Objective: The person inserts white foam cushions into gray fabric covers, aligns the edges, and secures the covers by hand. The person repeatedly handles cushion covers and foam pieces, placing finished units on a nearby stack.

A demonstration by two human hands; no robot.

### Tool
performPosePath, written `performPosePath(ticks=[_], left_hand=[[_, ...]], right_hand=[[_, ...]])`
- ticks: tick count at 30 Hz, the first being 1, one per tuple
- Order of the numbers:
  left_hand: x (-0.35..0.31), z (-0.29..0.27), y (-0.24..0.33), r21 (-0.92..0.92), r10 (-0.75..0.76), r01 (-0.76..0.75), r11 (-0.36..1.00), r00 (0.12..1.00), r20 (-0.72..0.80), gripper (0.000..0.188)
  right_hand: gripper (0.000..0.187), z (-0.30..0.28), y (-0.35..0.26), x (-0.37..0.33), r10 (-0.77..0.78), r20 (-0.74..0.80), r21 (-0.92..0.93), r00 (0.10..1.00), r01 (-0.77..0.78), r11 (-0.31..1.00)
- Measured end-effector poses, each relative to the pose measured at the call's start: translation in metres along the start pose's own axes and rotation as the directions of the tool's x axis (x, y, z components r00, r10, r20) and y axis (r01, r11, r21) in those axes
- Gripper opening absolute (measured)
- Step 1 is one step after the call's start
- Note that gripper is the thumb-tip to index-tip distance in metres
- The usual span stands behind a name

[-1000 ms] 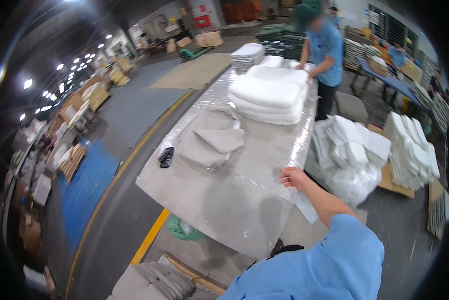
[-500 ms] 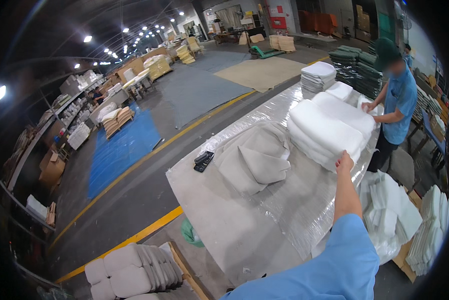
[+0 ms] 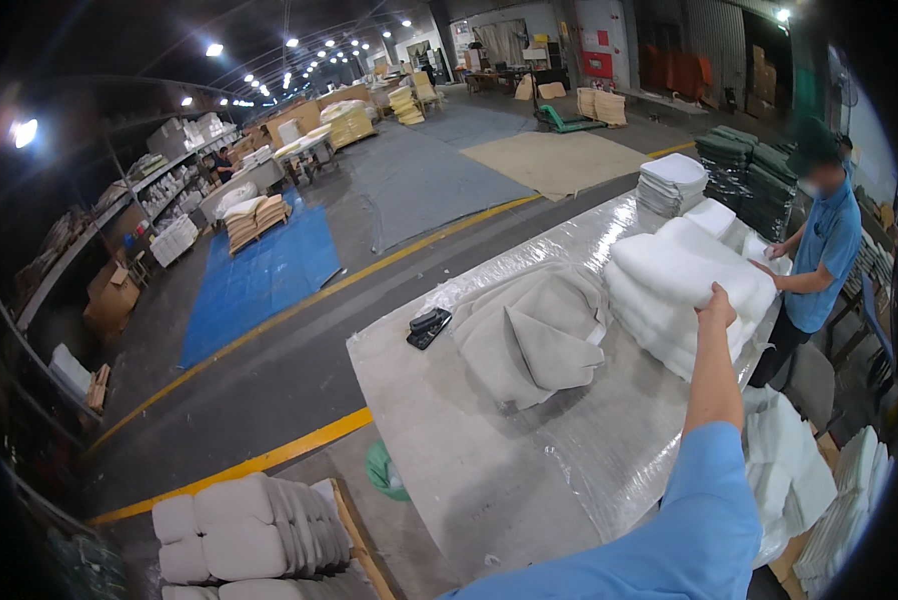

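Reaching the white padding stack (image 3: 674,268), right hand (image 3: 716,308) has left the desk's (image 3: 439,425) near edge; padding's within grasp. Fingers (image 3: 717,291) curled, can't tell if pinching.

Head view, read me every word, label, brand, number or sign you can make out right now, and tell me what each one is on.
None can be read.
Red panels on the far wall: too small and blurred to tell any lettering.
Black object on the table: any markings are too small to read.
White padding at the right hand, and grey fabric: no lettering visible.
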State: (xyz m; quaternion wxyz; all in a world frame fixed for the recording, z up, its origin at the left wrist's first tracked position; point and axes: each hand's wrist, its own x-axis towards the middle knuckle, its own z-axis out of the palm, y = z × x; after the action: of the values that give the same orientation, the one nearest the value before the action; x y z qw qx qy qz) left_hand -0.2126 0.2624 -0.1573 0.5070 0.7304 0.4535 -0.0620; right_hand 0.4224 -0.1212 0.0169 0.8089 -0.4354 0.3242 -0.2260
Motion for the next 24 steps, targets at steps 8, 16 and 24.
performPosePath(ticks=[8, 16, 24], left_hand=[[-0.007, -0.021, -0.015, -0.029, 0.137, -0.136, 0.99, 0.989, 0.048, 0.035], [-0.044, -0.084, -0.111, 0.073, 0.039, -0.046, 0.996, 0.994, 0.099, 0.036], [-0.09, -0.187, -0.256, 0.457, -0.104, 0.038, 0.889, 0.987, 0.122, 0.037]], right_hand=[[0.058, -0.033, -0.098, -0.04, -0.599, 0.175, -0.169, 0.782, 0.623, 0.764], [0.044, -0.103, -0.184, -0.183, -0.563, 0.606, -0.163, 0.562, 0.78, 0.604], [0.055, -0.169, -0.111, -0.341, -0.015, 0.979, -0.201, 0.203, 0.976, 0.079]])
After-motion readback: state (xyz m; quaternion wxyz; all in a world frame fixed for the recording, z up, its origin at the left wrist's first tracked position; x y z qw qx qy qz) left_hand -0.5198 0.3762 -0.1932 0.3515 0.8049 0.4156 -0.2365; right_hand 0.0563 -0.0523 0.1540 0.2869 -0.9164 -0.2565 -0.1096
